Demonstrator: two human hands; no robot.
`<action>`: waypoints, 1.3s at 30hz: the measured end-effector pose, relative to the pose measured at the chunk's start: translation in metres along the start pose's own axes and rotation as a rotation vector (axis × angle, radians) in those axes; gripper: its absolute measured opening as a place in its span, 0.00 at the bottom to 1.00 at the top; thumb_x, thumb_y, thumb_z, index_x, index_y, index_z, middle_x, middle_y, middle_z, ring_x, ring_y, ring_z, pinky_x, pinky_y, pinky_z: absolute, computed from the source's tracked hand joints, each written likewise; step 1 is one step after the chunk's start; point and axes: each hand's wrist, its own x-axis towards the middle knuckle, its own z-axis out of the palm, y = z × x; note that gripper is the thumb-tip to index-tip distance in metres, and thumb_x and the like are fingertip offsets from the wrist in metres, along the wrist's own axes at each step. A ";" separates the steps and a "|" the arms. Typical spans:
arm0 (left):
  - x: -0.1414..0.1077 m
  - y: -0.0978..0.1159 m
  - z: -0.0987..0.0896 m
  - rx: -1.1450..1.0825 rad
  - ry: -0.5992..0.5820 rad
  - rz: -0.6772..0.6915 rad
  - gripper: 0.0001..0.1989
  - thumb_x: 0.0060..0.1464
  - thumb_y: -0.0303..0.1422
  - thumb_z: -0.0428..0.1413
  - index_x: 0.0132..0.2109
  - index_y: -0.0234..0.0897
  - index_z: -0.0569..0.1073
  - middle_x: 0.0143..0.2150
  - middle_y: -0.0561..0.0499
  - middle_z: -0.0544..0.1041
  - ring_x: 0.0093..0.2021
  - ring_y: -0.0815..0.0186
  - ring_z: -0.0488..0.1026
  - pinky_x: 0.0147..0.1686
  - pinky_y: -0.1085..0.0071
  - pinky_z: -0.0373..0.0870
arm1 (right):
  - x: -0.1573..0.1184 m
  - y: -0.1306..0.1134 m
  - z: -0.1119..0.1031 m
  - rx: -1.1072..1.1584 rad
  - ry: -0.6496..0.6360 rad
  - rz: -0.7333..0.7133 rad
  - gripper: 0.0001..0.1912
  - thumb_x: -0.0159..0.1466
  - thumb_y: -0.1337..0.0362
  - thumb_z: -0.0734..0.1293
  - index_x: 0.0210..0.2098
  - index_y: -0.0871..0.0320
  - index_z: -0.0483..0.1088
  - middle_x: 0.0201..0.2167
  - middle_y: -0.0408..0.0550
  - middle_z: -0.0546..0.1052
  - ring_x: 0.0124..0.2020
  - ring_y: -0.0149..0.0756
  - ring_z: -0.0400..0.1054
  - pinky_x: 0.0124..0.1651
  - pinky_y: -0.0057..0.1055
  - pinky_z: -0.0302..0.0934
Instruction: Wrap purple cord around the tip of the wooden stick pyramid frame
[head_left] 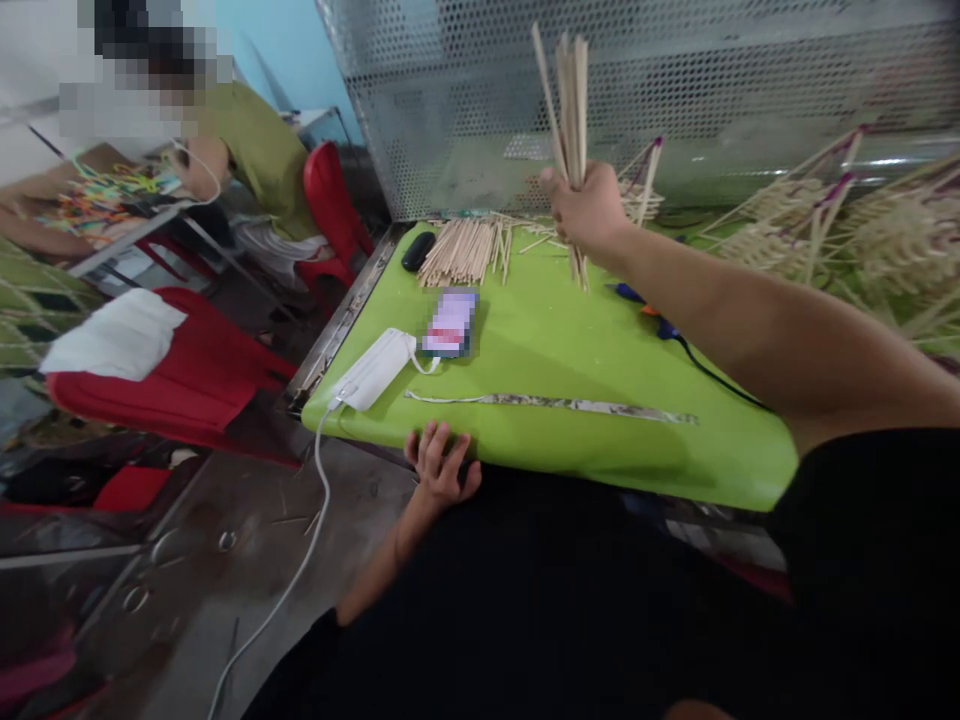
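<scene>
My right hand (589,212) is closed round a bundle of thin wooden sticks (572,110), held nearly upright above the back of the green table (555,340). One stick leans out to the left of the bunch. My left hand (442,462) rests on the table's front edge with its fingers spread, holding nothing. A pile of loose wooden sticks (459,252) lies at the back left of the table, left of my right hand. A patterned strip (592,405) lies across the front.
A phone (450,325), a white power bank (375,370) with a cable, and a black oval object (418,251) lie on the left. Stick structures (795,225) stand at right. A blue tool (667,328) lies beneath my forearm. A person (255,150) sits beyond red chairs (165,400).
</scene>
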 end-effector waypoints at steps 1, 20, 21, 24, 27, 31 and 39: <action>0.010 0.002 -0.006 -0.038 0.004 0.046 0.25 0.56 0.37 0.64 0.61 0.42 0.81 0.62 0.34 0.81 0.64 0.41 0.80 0.66 0.42 0.73 | -0.023 -0.003 -0.012 0.064 0.053 -0.001 0.34 0.73 0.26 0.63 0.41 0.52 0.65 0.28 0.44 0.64 0.25 0.36 0.65 0.30 0.39 0.70; 0.288 0.094 0.157 -0.734 -0.448 -0.480 0.22 0.65 0.50 0.70 0.34 0.38 0.78 0.31 0.46 0.82 0.31 0.59 0.79 0.34 0.63 0.77 | -0.190 0.017 -0.050 0.434 -0.156 0.094 0.18 0.57 0.55 0.80 0.27 0.54 0.70 0.21 0.47 0.74 0.24 0.36 0.66 0.25 0.33 0.62; 0.288 0.093 0.160 -0.726 -0.422 -0.451 0.24 0.66 0.53 0.69 0.32 0.39 0.77 0.28 0.48 0.80 0.29 0.60 0.77 0.33 0.63 0.75 | -0.188 0.019 -0.052 0.429 -0.158 0.084 0.18 0.59 0.54 0.79 0.27 0.55 0.70 0.21 0.47 0.74 0.24 0.35 0.66 0.26 0.33 0.62; 0.281 0.091 0.160 -0.799 -0.407 -0.359 0.25 0.74 0.52 0.60 0.35 0.38 0.80 0.29 0.49 0.81 0.31 0.61 0.79 0.35 0.65 0.75 | -0.184 0.024 -0.055 0.425 -0.137 0.031 0.20 0.65 0.50 0.77 0.28 0.55 0.69 0.23 0.47 0.74 0.25 0.34 0.67 0.28 0.33 0.64; 0.273 0.087 0.160 -0.873 -0.365 -0.371 0.19 0.76 0.47 0.59 0.43 0.37 0.84 0.38 0.46 0.86 0.37 0.60 0.83 0.40 0.64 0.78 | -0.183 0.024 -0.052 0.436 -0.112 0.012 0.24 0.67 0.45 0.77 0.28 0.54 0.69 0.23 0.46 0.73 0.25 0.34 0.66 0.30 0.34 0.63; 0.268 0.083 0.166 -0.956 -0.342 -0.412 0.15 0.72 0.45 0.65 0.44 0.37 0.83 0.43 0.45 0.86 0.42 0.59 0.85 0.44 0.64 0.82 | -0.186 0.020 -0.051 0.418 -0.128 0.002 0.31 0.65 0.34 0.77 0.28 0.53 0.69 0.23 0.45 0.73 0.25 0.35 0.65 0.30 0.36 0.64; 0.264 0.079 0.166 -1.106 -0.528 -0.582 0.24 0.75 0.55 0.58 0.44 0.38 0.79 0.33 0.50 0.76 0.32 0.60 0.82 0.38 0.57 0.85 | -0.188 0.022 -0.056 0.424 -0.294 -0.020 0.34 0.65 0.27 0.75 0.34 0.53 0.74 0.30 0.49 0.76 0.32 0.39 0.72 0.40 0.41 0.73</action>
